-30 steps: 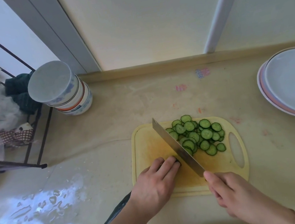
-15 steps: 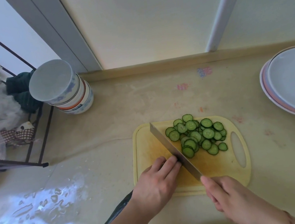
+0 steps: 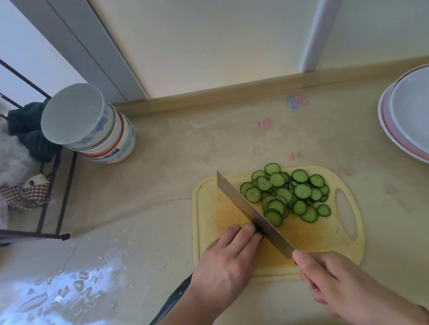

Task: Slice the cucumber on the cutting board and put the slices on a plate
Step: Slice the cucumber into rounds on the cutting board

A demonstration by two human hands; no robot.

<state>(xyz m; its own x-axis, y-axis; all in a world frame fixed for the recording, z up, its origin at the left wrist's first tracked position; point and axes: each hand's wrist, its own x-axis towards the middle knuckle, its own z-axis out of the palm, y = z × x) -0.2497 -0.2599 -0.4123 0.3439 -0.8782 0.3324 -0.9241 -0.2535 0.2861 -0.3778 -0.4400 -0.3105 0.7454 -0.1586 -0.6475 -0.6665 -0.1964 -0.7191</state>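
Note:
A yellow cutting board [image 3: 215, 217] lies on the counter in front of me. Several green cucumber slices [image 3: 286, 193] are heaped on its right half. My right hand [image 3: 332, 283] grips the handle of a broad knife [image 3: 253, 212], whose blade runs diagonally across the board with the heap at its right face. My left hand [image 3: 227, 265] is curled over the last dark stub of cucumber [image 3: 259, 234], fingertips against the blade's left side; the stub is nearly hidden. Stacked plates [image 3: 427, 118], white over pink, sit at the far right.
A stack of upturned bowls [image 3: 93, 129] stands at the back left beside a dark wire rack [image 3: 32, 188] holding cloths and plastic. Water drops [image 3: 60, 291] glisten on the counter's front left. The wall runs along the back edge.
The knife and both hands have shifted slightly left along the board as the stub shortens. The slice heap stays in place.

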